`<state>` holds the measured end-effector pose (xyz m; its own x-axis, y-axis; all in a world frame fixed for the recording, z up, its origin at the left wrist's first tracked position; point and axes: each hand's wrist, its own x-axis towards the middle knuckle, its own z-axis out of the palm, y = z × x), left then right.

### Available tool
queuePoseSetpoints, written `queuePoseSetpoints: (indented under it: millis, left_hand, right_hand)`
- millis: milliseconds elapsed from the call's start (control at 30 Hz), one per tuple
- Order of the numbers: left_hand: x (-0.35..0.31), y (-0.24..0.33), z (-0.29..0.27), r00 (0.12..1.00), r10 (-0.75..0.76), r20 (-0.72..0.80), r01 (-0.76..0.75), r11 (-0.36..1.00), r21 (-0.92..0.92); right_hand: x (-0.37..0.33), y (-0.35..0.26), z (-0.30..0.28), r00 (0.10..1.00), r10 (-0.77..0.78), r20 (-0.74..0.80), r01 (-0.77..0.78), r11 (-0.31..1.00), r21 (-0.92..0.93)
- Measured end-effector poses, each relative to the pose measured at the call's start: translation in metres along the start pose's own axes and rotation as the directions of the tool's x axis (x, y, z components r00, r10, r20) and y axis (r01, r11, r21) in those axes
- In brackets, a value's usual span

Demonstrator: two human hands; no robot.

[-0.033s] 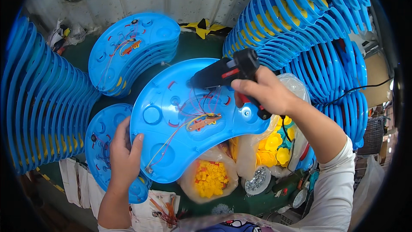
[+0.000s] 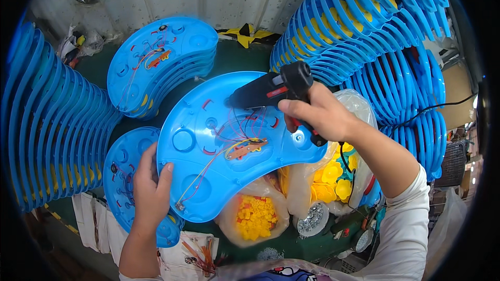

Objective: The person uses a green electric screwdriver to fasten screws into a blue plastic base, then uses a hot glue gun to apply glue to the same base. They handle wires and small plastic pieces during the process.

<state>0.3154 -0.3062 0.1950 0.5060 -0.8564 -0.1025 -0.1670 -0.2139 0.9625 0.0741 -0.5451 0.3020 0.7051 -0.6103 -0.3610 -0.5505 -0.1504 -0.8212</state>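
Note:
A blue curved plastic shell [image 2: 183,109], hollow side up, is tilted in front of me. My left hand [image 2: 153,184] grips its left edge, thumb on the rim and fingers mostly hidden beneath. Wrapped round the handle of a black hot glue gun [image 2: 268,91] with red parts is my right hand [image 2: 328,112]. The gun's nozzle points down and left at the shell's upper inside; I cannot tell whether it touches. A brown circuit board [image 2: 245,149] lies in the shell, with red, yellow and dark wires running from it. Under the left hand rests another blue shell [image 2: 117,187].
Nested blue shells [image 2: 57,119] rise at the left, more [image 2: 333,28] at the right. A shorter stack [image 2: 179,39] stands behind. Near me are a bag of small yellow parts [image 2: 255,216], a bag of yellow flower-shaped pieces [image 2: 329,173], a bowl of screws [image 2: 313,220] and loose wires [image 2: 200,255].
The glue gun and my right hand have shifted very slightly left and down. My left hand keeps its hold on the shell.

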Motion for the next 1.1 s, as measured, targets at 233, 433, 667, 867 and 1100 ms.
queuePoseSetpoints:
  millis: [233, 433, 667, 867, 1100]
  left_hand:
    - [-0.002, -0.001, -0.001, 0.999, -0.047, -0.016, 0.046, 0.997, -0.065]
    - [0.013, 0.014, -0.010, 0.987, -0.054, 0.149, 0.063, 0.996, -0.057]
    - [0.028, 0.016, 0.001, 0.996, -0.017, 0.088, 0.020, 0.999, -0.030]
    - [-0.015, -0.002, -0.026, 0.952, 0.157, -0.264, -0.203, 0.967, -0.156]
    - [-0.144, -0.084, -0.111, 0.607, -0.165, -0.778, -0.020, 0.975, -0.222]
  right_hand:
    - [-0.022, 0.024, -0.012, 0.995, -0.087, -0.050, 0.085, 0.996, -0.040]
    - [-0.040, 0.032, -0.015, 0.995, -0.089, -0.053, 0.078, 0.981, -0.178]
    - [-0.035, 0.026, -0.025, 0.982, -0.183, -0.037, 0.152, 0.899, -0.410]
    - [-0.058, 0.010, -0.035, 0.982, -0.169, -0.083, 0.181, 0.966, 0.182]
    - [-0.082, 0.017, -0.008, 0.989, -0.067, -0.131, 0.116, 0.902, 0.415]
